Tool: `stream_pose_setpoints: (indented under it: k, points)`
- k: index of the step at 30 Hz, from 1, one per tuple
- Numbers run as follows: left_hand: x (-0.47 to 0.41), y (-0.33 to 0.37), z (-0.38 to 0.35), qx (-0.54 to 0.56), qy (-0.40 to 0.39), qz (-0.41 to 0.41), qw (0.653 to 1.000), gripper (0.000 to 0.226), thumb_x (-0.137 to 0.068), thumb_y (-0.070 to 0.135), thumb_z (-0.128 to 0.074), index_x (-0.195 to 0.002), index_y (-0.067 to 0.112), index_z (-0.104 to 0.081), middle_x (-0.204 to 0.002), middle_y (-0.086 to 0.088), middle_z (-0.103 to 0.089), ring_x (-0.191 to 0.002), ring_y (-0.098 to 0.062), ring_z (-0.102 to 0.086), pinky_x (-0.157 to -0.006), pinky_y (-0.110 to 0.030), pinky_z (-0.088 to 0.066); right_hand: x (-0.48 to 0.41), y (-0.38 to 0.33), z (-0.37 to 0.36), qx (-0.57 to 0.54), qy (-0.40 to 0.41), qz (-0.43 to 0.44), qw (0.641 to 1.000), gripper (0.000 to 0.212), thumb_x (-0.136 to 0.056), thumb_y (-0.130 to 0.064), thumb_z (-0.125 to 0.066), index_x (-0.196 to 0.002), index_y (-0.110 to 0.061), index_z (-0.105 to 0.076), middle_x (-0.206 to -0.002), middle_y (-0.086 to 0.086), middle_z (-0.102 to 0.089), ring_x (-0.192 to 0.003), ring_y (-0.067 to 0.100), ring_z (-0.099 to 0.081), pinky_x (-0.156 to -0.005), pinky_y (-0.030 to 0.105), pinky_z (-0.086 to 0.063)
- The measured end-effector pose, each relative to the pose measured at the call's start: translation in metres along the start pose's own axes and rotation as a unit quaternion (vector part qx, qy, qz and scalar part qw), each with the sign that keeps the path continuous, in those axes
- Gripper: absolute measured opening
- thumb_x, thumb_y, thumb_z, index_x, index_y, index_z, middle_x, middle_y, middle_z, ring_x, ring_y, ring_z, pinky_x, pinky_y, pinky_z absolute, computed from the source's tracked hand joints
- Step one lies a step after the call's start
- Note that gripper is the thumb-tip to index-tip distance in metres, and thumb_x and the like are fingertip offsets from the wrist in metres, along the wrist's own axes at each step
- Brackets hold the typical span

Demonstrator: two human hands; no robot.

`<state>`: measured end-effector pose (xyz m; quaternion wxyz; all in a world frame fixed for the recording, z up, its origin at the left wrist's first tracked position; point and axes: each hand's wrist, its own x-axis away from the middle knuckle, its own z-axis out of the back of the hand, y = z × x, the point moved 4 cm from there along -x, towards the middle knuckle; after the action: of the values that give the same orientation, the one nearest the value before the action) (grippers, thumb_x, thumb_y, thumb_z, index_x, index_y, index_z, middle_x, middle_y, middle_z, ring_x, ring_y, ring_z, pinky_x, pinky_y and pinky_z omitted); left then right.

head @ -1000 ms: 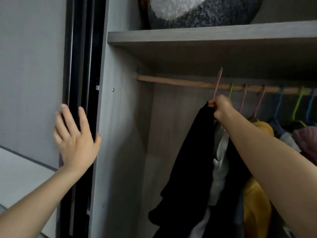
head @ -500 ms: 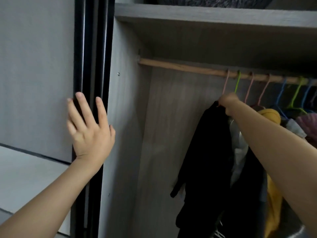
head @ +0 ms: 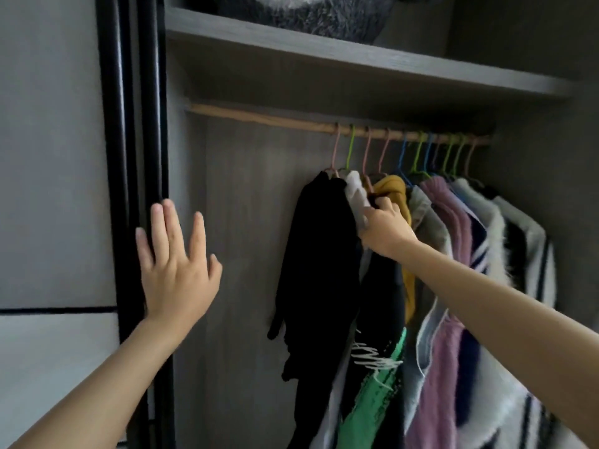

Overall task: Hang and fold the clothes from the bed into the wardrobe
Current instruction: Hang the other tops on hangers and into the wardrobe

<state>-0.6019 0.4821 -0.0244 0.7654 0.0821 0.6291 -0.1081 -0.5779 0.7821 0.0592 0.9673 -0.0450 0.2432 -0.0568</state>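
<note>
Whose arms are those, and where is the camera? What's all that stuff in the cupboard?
The camera sits on a person's head and looks forward and down, so you see that person's own two arms, as if they were yours. There is only this one view. The person stands at an open wardrobe. The left hand is flat and open, up by the dark door edge. The right hand reaches into the hanging clothes, fingers curled into the cloth between a white piece and a yellow one; which piece it grips is hard to tell. The clothes hang on coloured hangers from a wooden rail. A black garment is leftmost. Above, something grey and fluffy lies on a shelf.
</note>
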Motion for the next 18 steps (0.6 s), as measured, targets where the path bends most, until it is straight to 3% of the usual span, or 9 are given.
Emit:
stream_pose_setpoints:
  k: [4,8,11,15,18]
  points:
    - [0.031,0.055,-0.011,0.103,-0.093,-0.063,0.988,0.058,-0.08,0.029,-0.038,-0.127,0.0,-0.054,-0.139,-0.032,-0.039,-0.131,-0.047,-0.025,-0.104,-0.058,-0.024,0.063,0.027,0.005,0.085,0.022,-0.05,0.995,0.049,-0.093,-0.026,-0.047,-0.14,-0.015,-0.038,-0.14,0.016,-0.029,-0.133,0.035,-0.023,-0.104,0.041,-0.031]
    - [0.038,0.105,-0.017,0.184,-0.171,-0.075,0.965,0.055,-0.071,0.024,-0.067,-0.121,0.002,-0.061,-0.132,-0.029,-0.05,-0.123,-0.047,-0.039,-0.089,-0.061,-0.044,0.119,0.057,0.022,0.142,0.022,-0.092,0.985,0.047,-0.095,-0.029,-0.046,-0.14,-0.017,-0.038,-0.146,0.013,-0.026,-0.137,0.031,-0.02,-0.107,0.042,-0.029]
    - [0.042,0.139,-0.015,0.247,-0.219,-0.078,0.941,0.065,-0.06,0.016,-0.083,-0.12,0.002,-0.062,-0.128,-0.027,-0.054,-0.117,-0.049,-0.05,-0.082,-0.059,-0.047,0.159,0.075,0.031,0.179,0.008,-0.095,0.979,0.051,-0.097,-0.033,-0.043,-0.145,-0.022,-0.03,-0.152,0.009,-0.017,-0.142,0.027,-0.013,-0.11,0.039,-0.025]
    - [0.047,0.184,-0.004,0.318,-0.208,-0.116,0.918,0.052,-0.07,0.024,-0.063,-0.119,0.005,-0.061,-0.128,-0.024,-0.055,-0.118,-0.043,-0.05,-0.081,-0.056,-0.05,0.206,0.105,0.041,0.22,0.004,-0.113,0.969,0.053,-0.097,-0.037,-0.042,-0.146,-0.024,-0.028,-0.153,0.006,-0.016,-0.143,0.022,-0.012,-0.111,0.034,-0.024]
    - [0.05,0.216,0.006,0.357,-0.211,-0.128,0.901,0.05,-0.075,0.031,-0.049,-0.118,0.007,-0.06,-0.126,-0.021,-0.057,-0.119,-0.037,-0.045,-0.081,-0.053,-0.051,0.239,0.128,0.048,0.243,0.008,-0.116,0.963,0.05,-0.087,-0.029,-0.061,-0.135,-0.016,-0.05,-0.139,0.018,-0.04,-0.132,0.035,-0.038,-0.099,0.046,-0.04]
